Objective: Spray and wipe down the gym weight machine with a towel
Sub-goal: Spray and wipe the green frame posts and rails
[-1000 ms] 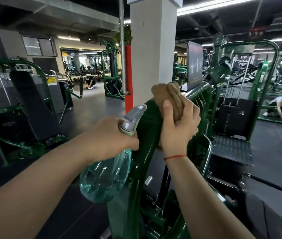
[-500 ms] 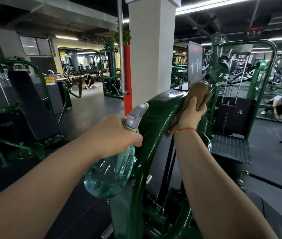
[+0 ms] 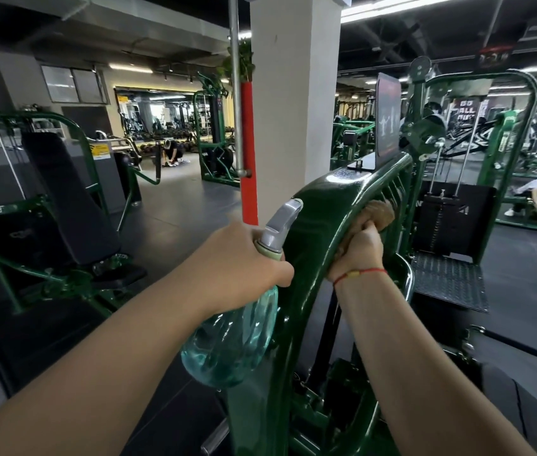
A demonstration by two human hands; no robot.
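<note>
Floor: the floor (image 3: 188, 205) is dark grey and matte and runs through the whole hall.
Room: a gym with green-framed machines on every side. A pale square pillar (image 3: 293, 110) stands just behind the near machine, with a red padded pole (image 3: 249, 153) against its left side. Strip lights run along a dark ceiling.
Left of view: a black padded seat (image 3: 66, 195) sits tilted in its own green frame.
Right of view: a black weight stack (image 3: 441, 222) stands behind the near machine.
Weight machine: its glossy dark green frame bar (image 3: 323, 225) rises from bottom centre and arches up to the right. Fine speckles on its flat top may be spray droplets.
Left hand: the left hand (image 3: 244, 268) is curled round the neck of the spray bottle (image 3: 231, 343), just left of the bar. The grey nozzle points up towards the arch, and the clear teal body hangs below the fist.
Right hand: the right hand (image 3: 357, 253) has its fingers closed on the towel (image 3: 377, 213). A red cord bracelet (image 3: 359, 274) is on the wrist.
Towel: it is brown and bunched, pressed to the right flank of the arch. It sticks out just above the knuckles and is partly hidden by the bar.
Hands: they flank the bar at nearly the same height.
</note>
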